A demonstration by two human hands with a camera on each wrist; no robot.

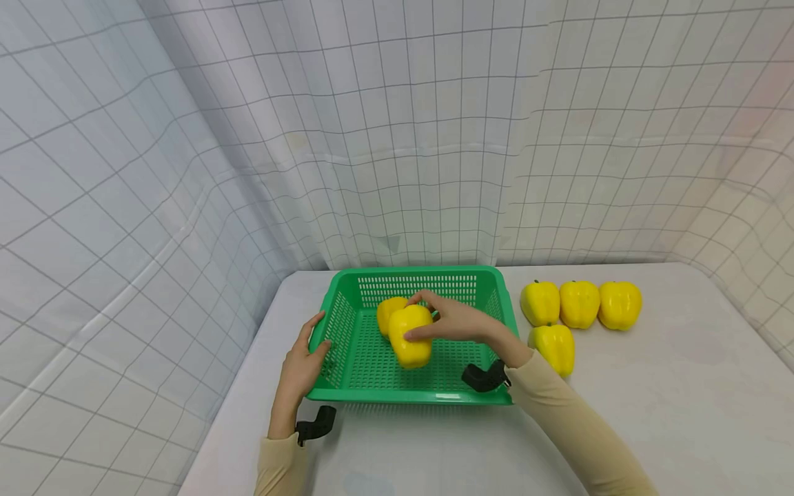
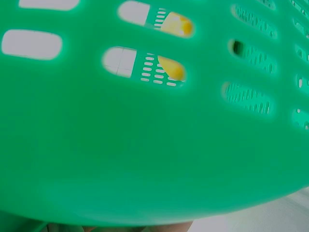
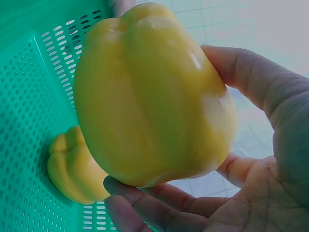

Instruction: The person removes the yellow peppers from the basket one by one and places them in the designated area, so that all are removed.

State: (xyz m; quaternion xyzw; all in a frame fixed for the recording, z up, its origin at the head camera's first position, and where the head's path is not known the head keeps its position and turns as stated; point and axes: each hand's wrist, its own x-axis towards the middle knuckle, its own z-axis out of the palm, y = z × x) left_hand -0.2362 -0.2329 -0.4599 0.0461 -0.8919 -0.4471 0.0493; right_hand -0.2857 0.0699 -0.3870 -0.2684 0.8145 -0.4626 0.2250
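My right hand (image 1: 455, 320) holds a yellow bell pepper (image 1: 411, 337) between thumb and fingers, above the floor of a green plastic basket (image 1: 422, 397). In the right wrist view this held pepper (image 3: 154, 96) fills the middle, with the thumb on one side and fingertips under it. A second yellow bell pepper (image 1: 389, 311) lies in the basket behind the held one, partly hidden by it. My left hand (image 1: 302, 368) grips the basket's left rim, thumb on the inner side. The basket wall (image 2: 120, 145) covers most of the left wrist view and hides most of that hand.
To the right of the basket, several yellow bell peppers stand on the white table (image 1: 676, 386): a row at the back and one bell pepper (image 1: 553, 348) in front, close to the basket. A white grid-patterned curtain (image 1: 434, 138) hangs behind the table and along its sides.
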